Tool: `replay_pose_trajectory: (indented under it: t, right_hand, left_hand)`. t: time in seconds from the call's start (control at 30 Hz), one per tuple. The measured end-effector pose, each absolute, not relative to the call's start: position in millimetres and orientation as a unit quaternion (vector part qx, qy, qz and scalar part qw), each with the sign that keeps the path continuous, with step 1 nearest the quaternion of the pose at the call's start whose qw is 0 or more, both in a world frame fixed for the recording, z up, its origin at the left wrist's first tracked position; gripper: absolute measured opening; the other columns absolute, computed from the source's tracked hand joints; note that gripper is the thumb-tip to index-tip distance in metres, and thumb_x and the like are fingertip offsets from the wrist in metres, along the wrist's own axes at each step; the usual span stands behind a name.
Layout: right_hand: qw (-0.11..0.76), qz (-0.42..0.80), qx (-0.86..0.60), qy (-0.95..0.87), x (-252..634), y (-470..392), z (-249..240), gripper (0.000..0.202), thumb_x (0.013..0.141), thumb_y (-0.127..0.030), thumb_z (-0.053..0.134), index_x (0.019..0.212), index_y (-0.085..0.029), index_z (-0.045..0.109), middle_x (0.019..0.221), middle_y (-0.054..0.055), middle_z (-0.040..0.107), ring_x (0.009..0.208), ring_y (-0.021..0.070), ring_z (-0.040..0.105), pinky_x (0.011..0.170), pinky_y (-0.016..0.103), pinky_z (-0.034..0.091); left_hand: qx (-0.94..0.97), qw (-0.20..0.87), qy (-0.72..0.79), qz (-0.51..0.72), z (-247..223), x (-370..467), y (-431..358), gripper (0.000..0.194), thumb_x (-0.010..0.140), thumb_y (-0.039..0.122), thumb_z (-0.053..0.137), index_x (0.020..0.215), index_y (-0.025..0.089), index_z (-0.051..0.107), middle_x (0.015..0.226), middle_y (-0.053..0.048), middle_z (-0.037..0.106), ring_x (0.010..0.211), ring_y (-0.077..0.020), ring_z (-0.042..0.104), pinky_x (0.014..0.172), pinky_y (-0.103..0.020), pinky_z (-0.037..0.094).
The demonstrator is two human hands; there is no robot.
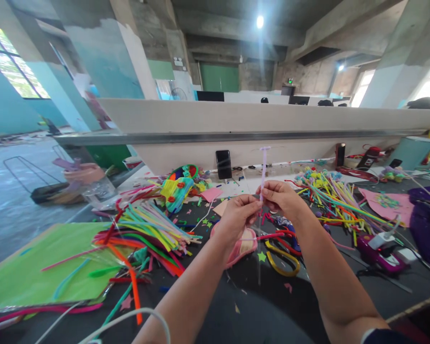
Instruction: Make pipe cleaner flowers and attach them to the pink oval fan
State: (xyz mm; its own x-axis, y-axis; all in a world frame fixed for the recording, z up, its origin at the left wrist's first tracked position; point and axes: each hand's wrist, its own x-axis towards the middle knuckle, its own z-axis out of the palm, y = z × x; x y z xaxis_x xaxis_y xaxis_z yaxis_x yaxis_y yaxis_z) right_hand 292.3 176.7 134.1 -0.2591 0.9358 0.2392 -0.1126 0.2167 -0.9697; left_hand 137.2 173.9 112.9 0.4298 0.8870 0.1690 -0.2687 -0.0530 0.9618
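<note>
My left hand and my right hand are close together above the dark worktop. Between their fingertips they pinch a lilac pipe cleaner, which stands upright with a short bent crosspiece at its top. Thin strands stick out at the crosspiece, and a thin pale stem hangs below my fingers. Beneath the left hand lies a pink fuzzy piece, partly hidden by the hand and wrist. Beside it is a yellow loop handle, which looks like part of scissors.
Pipe cleaners in a bundle lie left, near a green sheet. Another pile lies right, near a purple power adapter with cables. A phone leans against the white partition. White cable crosses the front left.
</note>
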Motion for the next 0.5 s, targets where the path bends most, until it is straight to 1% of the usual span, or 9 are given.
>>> replay_pose_trajectory:
  t: [0.07, 0.17, 0.2, 0.23, 0.27, 0.33, 0.4, 0.5]
  right_hand:
    - [0.528, 0.422, -0.420, -0.606, 287.2, 177.7, 134.5, 0.024, 0.071, -0.039, 0.067, 0.072, -0.018, 0.057, 0.046, -0.007, 0.046, 0.038, 0.0064, 0.035, 0.039, 0.021, 0.024]
    - [0.526, 0.304, -0.500, -0.617, 281.1, 178.2, 134.5, 0.021, 0.068, -0.035, 0.067, 0.066, -0.016, 0.058, 0.048, -0.006, 0.046, 0.042, 0.0072, 0.036, 0.044, 0.022, 0.027]
    - [0.518, 0.279, -0.516, -0.623, 280.2, 178.2, 134.3, 0.020, 0.067, -0.034, 0.067, 0.065, -0.016, 0.059, 0.049, -0.005, 0.046, 0.044, 0.0074, 0.036, 0.045, 0.023, 0.027]
    - [0.508, 0.260, -0.527, -0.629, 280.1, 178.3, 134.1, 0.020, 0.067, -0.033, 0.066, 0.063, -0.015, 0.059, 0.050, -0.005, 0.046, 0.046, 0.0076, 0.036, 0.046, 0.023, 0.027]
    - [0.500, 0.248, -0.534, -0.635, 280.6, 178.5, 133.7, 0.020, 0.068, -0.033, 0.066, 0.062, -0.015, 0.058, 0.050, -0.005, 0.045, 0.047, 0.0077, 0.035, 0.047, 0.023, 0.027]
    - [0.494, 0.251, -0.527, -0.644, 283.5, 179.5, 132.6, 0.021, 0.069, -0.032, 0.064, 0.059, -0.016, 0.056, 0.049, -0.005, 0.043, 0.047, 0.0075, 0.033, 0.047, 0.023, 0.025]
    - [0.499, 0.302, -0.493, -0.646, 287.5, 181.1, 131.4, 0.024, 0.070, -0.034, 0.064, 0.059, -0.016, 0.053, 0.048, -0.006, 0.040, 0.046, 0.0069, 0.031, 0.046, 0.023, 0.023]
    - [0.508, 0.422, -0.407, -0.631, 293.4, 183.4, 130.2, 0.028, 0.071, -0.037, 0.067, 0.061, -0.016, 0.052, 0.049, -0.007, 0.040, 0.044, 0.0055, 0.029, 0.045, 0.022, 0.021]
  left_hand:
    - [0.631, 0.480, 0.358, 0.494, 112.3, 136.6, 177.4, 0.022, 0.074, 0.032, 0.062, 0.062, 0.015, 0.055, 0.045, 0.005, 0.043, 0.040, -0.0059, 0.036, 0.042, -0.021, 0.023]
    - [0.711, 0.235, 0.423, 0.509, 111.0, 137.0, 177.9, 0.019, 0.075, 0.022, 0.055, 0.057, 0.015, 0.056, 0.052, 0.003, 0.049, 0.052, -0.0079, 0.041, 0.053, -0.022, 0.030]
    - [0.728, 0.181, 0.424, 0.508, 110.4, 137.4, 177.3, 0.019, 0.075, 0.020, 0.053, 0.057, 0.015, 0.056, 0.054, 0.002, 0.051, 0.055, -0.0084, 0.043, 0.056, -0.023, 0.031]
    - [0.740, 0.151, 0.418, 0.504, 109.8, 137.7, 176.8, 0.019, 0.075, 0.018, 0.052, 0.057, 0.015, 0.056, 0.056, 0.002, 0.052, 0.057, -0.0087, 0.044, 0.058, -0.023, 0.031]
    - [0.748, 0.147, 0.412, 0.500, 109.3, 137.9, 176.7, 0.019, 0.076, 0.018, 0.051, 0.057, 0.015, 0.056, 0.057, 0.002, 0.052, 0.057, -0.0088, 0.044, 0.058, -0.023, 0.031]
    - [0.744, 0.208, 0.403, 0.491, 108.4, 137.9, 177.6, 0.019, 0.077, 0.021, 0.053, 0.059, 0.015, 0.057, 0.055, 0.002, 0.051, 0.055, -0.0083, 0.043, 0.055, -0.022, 0.031]
    - [0.714, 0.328, 0.395, 0.477, 107.9, 137.7, 179.2, 0.021, 0.077, 0.029, 0.056, 0.061, 0.015, 0.057, 0.050, 0.004, 0.048, 0.048, -0.0071, 0.040, 0.049, -0.021, 0.029]
    - [0.641, 0.508, 0.347, 0.459, 107.0, 139.6, 179.4, 0.028, 0.077, 0.040, 0.061, 0.065, 0.015, 0.055, 0.044, 0.007, 0.041, 0.039, -0.0051, 0.034, 0.041, -0.019, 0.023]
